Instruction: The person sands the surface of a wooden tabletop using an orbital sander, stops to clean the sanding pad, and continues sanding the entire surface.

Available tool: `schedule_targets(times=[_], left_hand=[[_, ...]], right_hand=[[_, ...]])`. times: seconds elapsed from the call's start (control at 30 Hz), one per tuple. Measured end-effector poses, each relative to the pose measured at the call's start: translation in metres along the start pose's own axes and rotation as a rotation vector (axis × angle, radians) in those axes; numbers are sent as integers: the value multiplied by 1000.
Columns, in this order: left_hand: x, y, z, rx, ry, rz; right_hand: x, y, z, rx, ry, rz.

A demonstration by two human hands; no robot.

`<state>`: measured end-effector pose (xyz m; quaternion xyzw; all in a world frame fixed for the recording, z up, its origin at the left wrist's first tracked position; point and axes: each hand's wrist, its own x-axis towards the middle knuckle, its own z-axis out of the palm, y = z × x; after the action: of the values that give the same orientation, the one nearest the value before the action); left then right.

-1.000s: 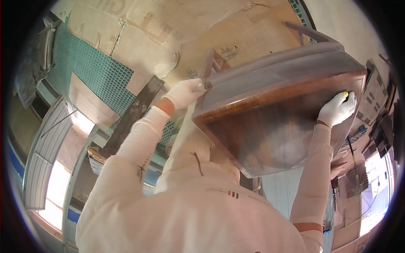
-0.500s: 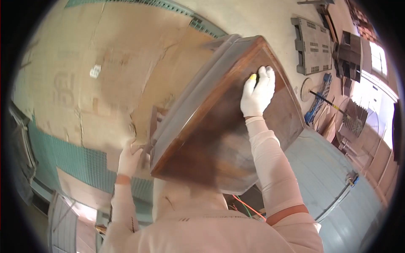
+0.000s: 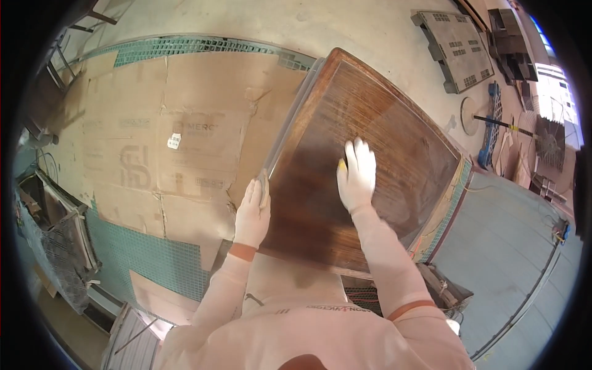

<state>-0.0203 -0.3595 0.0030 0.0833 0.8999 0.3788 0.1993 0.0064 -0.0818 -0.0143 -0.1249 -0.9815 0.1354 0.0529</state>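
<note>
Since the earlier frame, the left hand (image 3: 251, 216) has come alongside the left edge of the brown wood-grained tabletop (image 3: 394, 123), and the right hand (image 3: 357, 176) has moved from near its far edge toward its middle. Flattened cardboard (image 3: 139, 148) spreads at left. Next, the left fingers point away, straight and close together; whether they grip the small tan pad (image 3: 264, 190) beside them, I cannot tell. Just right of them lies the tabletop, its long left side slanting up and rightward. Nearer its centre, the right hand rests flat, fingers slightly parted, nothing visibly held.
</note>
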Motion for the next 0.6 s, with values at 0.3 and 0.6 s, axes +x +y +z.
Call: schedule_targets(times=[0.3, 0.6], left_hand=[[163, 79, 19, 223, -67, 153], [-32, -36, -72, 597, -567, -27]], right_hand=[[-64, -1, -8, 25, -42, 99], [-61, -9, 4, 132, 119, 96]])
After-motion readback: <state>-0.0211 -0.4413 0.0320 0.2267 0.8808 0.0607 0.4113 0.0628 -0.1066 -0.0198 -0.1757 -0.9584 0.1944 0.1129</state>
